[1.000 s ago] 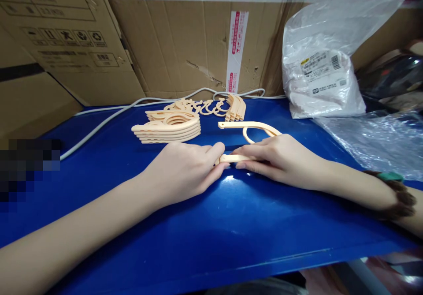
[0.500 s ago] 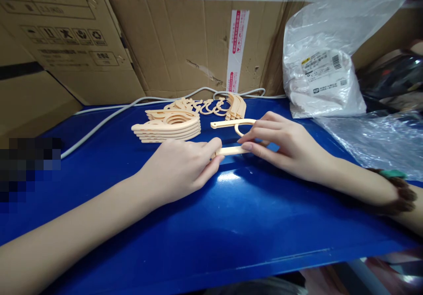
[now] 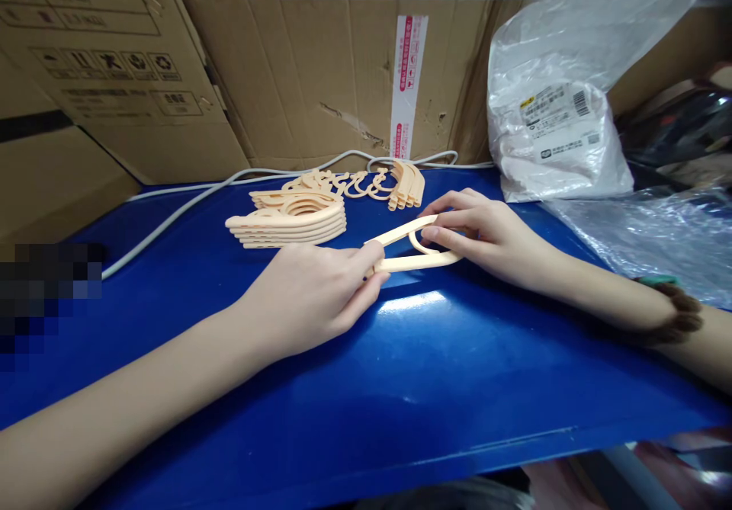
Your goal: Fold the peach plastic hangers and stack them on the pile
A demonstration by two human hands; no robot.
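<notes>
Above the blue table I hold a cream plastic hanger piece [image 3: 416,263] between both hands. It has two long bars that meet at its left end and a curved inner strip near its right end. My left hand [image 3: 320,289] pinches the left end between thumb and fingers, hiding part of it. At the right end, my right hand [image 3: 480,228] closes thumb and fingers on the upper bar and inner strip. Behind my left hand lies a stack of similar cream hanger pieces [image 3: 286,224]. Loose cream hooks [image 3: 357,184] and several curved pieces [image 3: 407,186] sit farther back.
Cardboard boxes [image 3: 320,68] stand along the back and left of the blue table [image 3: 400,403]. A white cable [image 3: 188,203] runs behind the stack. At the right are a labelled plastic bag [image 3: 560,144] and clear plastic wrap [image 3: 657,235].
The upper bar's left end has swung down to meet the lower bar at my left hand. My right hand has shifted its hold slightly. The left hand stays almost still.
</notes>
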